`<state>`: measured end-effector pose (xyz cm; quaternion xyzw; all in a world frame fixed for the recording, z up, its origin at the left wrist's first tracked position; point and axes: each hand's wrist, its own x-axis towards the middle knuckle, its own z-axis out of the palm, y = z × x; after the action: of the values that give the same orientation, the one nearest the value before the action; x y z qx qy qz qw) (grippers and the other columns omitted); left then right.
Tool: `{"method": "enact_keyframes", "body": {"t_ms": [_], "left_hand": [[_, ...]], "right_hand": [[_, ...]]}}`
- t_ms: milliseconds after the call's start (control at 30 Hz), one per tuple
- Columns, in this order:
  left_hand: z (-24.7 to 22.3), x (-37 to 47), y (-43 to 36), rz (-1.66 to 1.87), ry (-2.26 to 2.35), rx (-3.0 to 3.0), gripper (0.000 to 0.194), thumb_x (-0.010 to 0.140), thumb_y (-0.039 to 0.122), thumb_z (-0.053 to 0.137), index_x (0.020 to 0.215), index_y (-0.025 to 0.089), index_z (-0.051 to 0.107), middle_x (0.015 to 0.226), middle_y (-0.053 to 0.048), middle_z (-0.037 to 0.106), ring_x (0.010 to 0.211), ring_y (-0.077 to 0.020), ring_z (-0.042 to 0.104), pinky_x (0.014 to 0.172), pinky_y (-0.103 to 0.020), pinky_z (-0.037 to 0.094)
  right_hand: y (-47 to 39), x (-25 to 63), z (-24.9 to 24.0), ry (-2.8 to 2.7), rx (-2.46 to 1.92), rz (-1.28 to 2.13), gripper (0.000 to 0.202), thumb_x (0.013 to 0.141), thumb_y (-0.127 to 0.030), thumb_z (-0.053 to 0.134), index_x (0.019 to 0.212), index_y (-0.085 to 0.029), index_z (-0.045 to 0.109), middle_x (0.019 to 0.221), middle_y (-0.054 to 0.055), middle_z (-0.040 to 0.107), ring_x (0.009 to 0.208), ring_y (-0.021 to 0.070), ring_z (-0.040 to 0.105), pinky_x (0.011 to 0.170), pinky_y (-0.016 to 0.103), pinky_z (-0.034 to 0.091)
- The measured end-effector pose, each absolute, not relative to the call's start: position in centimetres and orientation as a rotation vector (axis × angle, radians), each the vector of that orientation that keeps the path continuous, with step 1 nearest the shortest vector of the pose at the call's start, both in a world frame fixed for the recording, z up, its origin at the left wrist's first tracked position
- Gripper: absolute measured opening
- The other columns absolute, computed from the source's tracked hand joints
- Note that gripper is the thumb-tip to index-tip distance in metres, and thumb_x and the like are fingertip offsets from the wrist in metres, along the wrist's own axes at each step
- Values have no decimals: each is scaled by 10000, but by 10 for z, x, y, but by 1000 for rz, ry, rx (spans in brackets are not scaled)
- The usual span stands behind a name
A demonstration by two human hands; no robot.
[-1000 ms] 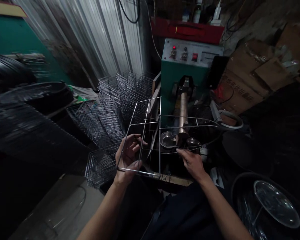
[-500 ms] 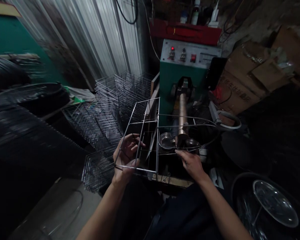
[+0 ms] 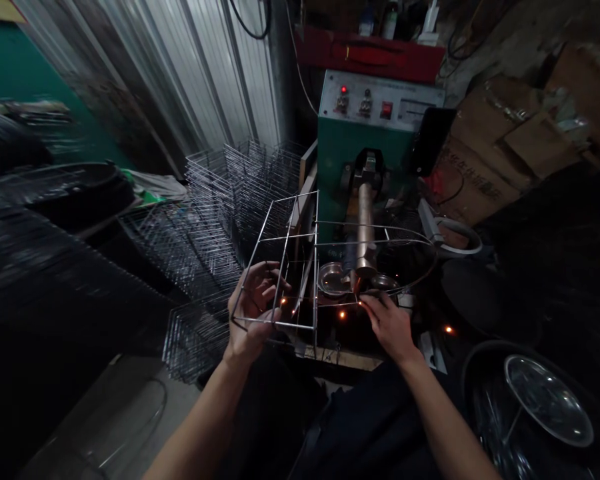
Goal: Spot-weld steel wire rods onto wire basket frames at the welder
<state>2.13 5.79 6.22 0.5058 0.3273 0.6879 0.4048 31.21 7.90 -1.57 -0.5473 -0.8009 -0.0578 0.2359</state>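
A metal wire rack (image 3: 287, 280) is held up in front of me, with curved wires reaching right under the machine's head. My left hand (image 3: 255, 303) grips its near left corner, thumb over the lower wire. Closed at the fingertips, my right hand (image 3: 387, 320) pinches the rack's wire close below the copper-coloured electrode arm (image 3: 366, 230). That arm sticks out of a green spot welder (image 3: 333, 153). Orange sparks (image 3: 343, 314) fly around the electrode tip. Small round metal dishes (image 3: 333, 279) sit behind the wires.
Stacks of wire panels (image 3: 207, 227) stand to the left of the rack. At right lie cardboard boxes (image 3: 485, 167) and a black tub (image 3: 473, 373) holding wire parts. A red shelf (image 3: 360, 59) with bottles is above the welder.
Sparks have appeared at the electrode tip and scattered outward. The rack's near end has risen slightly, and my right fingers have moved a little right along the wire.
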Motion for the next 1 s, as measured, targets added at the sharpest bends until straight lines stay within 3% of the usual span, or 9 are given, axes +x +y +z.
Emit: {"method": "enact_keyframes", "body": {"t_ms": [333,667,867,1000], "left_hand": [[73,20,74,1728,825,1121,562,613,359,795,1141,203,680,976,-39,663,823,-191,667,739,-304,555],[71,15,101,1735,773,1184,567,609,293,797,1151,180,672,996,-42,662,796,-172,674,714,-285,550],[65,9,109,1710,729,1196,594,597,308,810,1159,176,667,987,-50,656,815,-184,671,737,-298,554],[67,11,102,1688,747,1238,609,619,367,825,1178,201,651,1000,-44,643,827,-180,649,738,-292,533]], "right_hand": [[73,310,-3,-2368,-1796,-221,460,957,-78,484,1311,-303,673,1468,39,596,878,189,746,623,245,560],[98,304,-14,-2266,-1833,-197,544,884,-34,489,1330,-291,666,1466,25,594,949,193,744,726,289,611],[105,305,-26,-2186,-1720,-171,464,937,-47,498,1282,-296,685,1411,-6,640,935,170,750,698,255,603],[95,313,-16,-2105,-1601,-145,301,991,-138,544,1217,-252,709,1334,25,693,1007,196,742,740,263,607]]}}
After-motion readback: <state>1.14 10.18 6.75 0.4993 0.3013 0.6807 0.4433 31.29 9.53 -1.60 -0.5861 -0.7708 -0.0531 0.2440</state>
